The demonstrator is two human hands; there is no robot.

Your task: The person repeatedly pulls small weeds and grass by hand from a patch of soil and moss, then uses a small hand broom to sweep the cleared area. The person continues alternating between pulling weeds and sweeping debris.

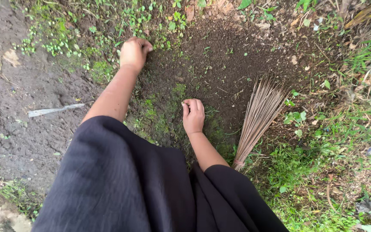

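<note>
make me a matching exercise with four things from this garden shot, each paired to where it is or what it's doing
Things:
1. left hand
2. right hand
3. stick broom
4. pale flat stick

Places or states:
A. lying on bare soil at the left side of the view
B. lying fanned out on the ground, beside the grass on the right
C. reaching far forward, curled among small green weeds
D. close to the body, knuckles up on mossy soil

Pairs: 1-C, 2-D, 3-B, 4-A

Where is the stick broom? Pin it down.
In the head view, the stick broom lies on the soil right of centre, just right of the right hand, bristles fanning away toward the weeds.
</note>
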